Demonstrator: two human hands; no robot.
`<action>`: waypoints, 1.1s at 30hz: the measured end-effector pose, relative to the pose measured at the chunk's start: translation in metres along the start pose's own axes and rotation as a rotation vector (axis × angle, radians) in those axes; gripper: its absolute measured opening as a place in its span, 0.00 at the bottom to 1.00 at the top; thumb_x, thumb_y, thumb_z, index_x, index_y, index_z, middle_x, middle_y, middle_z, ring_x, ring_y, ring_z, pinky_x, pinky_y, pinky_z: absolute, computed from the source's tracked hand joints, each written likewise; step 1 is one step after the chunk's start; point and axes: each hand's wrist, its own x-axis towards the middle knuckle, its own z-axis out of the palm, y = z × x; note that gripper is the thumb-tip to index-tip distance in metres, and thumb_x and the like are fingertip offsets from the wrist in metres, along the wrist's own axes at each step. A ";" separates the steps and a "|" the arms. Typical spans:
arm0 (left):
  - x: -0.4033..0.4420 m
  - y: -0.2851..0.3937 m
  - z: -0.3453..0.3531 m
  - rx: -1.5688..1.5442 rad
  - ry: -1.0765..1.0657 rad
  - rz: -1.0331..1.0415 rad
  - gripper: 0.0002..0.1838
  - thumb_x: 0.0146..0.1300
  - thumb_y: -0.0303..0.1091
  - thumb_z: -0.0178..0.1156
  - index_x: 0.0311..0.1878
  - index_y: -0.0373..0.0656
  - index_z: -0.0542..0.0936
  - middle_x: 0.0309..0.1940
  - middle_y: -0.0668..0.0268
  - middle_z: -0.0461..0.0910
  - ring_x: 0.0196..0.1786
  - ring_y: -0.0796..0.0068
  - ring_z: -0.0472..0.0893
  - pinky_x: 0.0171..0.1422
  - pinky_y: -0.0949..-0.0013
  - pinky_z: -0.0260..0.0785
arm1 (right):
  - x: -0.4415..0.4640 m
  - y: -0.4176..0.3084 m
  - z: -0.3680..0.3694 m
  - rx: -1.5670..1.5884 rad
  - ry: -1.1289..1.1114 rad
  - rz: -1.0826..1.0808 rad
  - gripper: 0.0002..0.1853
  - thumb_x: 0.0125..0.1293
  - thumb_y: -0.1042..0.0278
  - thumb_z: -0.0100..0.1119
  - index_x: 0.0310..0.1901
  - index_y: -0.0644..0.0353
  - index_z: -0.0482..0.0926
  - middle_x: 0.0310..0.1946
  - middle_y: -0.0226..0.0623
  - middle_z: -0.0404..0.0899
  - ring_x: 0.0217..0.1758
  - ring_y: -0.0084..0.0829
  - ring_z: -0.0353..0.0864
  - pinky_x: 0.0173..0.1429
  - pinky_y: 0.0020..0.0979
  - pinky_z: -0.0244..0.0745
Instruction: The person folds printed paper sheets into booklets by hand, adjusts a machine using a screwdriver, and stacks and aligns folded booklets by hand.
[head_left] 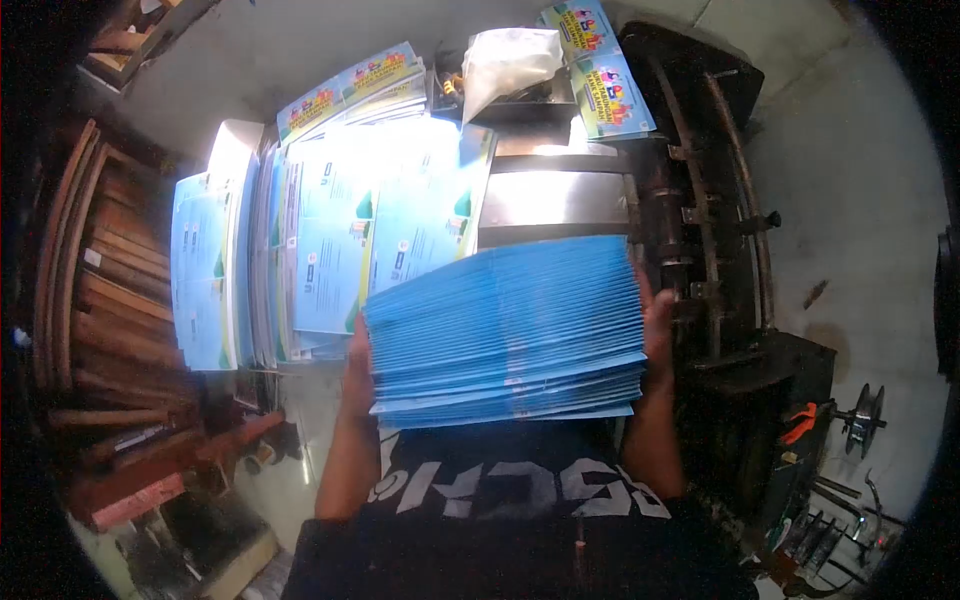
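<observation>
A thick stack of blue folded booklets (505, 335) is held up in front of my chest, its many edges fanned in layers toward me. My left hand (360, 355) grips the stack's left end, and most of its fingers are hidden. At the opposite end my right hand (657, 330) presses against the stack with the thumb up. Just beyond lie light-blue printed sheets (335, 235) in piles, partly covered by the stack's far left corner. Further left, another bundle of printed sheets (203, 270) leans at the table's side.
Behind stand a dark tray (550, 108) with a white plastic bag (510, 65) and colourful printed covers (610, 95). A black metal machine (690, 200) with rods runs along the right. Wooden slats (125, 270) are on the left, and a spool (865, 418) sits lower right.
</observation>
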 end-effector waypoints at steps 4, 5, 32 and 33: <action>-0.008 0.011 0.022 0.209 0.020 -0.049 0.43 0.72 0.64 0.41 0.74 0.35 0.53 0.65 0.57 0.67 0.67 0.65 0.67 0.72 0.62 0.58 | -0.011 -0.001 -0.004 -0.214 -0.014 -0.190 0.41 0.72 0.32 0.32 0.72 0.61 0.58 0.70 0.47 0.62 0.71 0.42 0.62 0.75 0.42 0.57; -0.005 0.009 0.018 0.202 -0.051 0.038 0.42 0.71 0.63 0.43 0.73 0.35 0.55 0.65 0.56 0.67 0.66 0.65 0.67 0.71 0.62 0.59 | -0.005 -0.008 -0.004 -0.312 -0.007 -0.161 0.40 0.73 0.34 0.33 0.72 0.61 0.57 0.71 0.47 0.60 0.73 0.42 0.60 0.76 0.42 0.55; 0.010 0.073 0.065 1.287 -0.043 -0.011 0.67 0.35 0.59 0.79 0.73 0.37 0.52 0.67 0.39 0.61 0.69 0.43 0.65 0.73 0.52 0.58 | -0.058 -0.055 0.063 -1.668 -0.426 -0.673 0.09 0.58 0.67 0.67 0.40 0.56 0.80 0.37 0.32 0.80 0.43 0.33 0.79 0.47 0.38 0.71; 0.009 0.073 0.065 1.270 -0.041 -0.037 0.68 0.34 0.58 0.80 0.73 0.37 0.51 0.67 0.39 0.61 0.69 0.43 0.65 0.72 0.52 0.58 | -0.058 -0.052 0.066 -1.649 -0.373 -0.712 0.09 0.58 0.66 0.67 0.39 0.56 0.81 0.35 0.31 0.80 0.40 0.32 0.79 0.43 0.36 0.71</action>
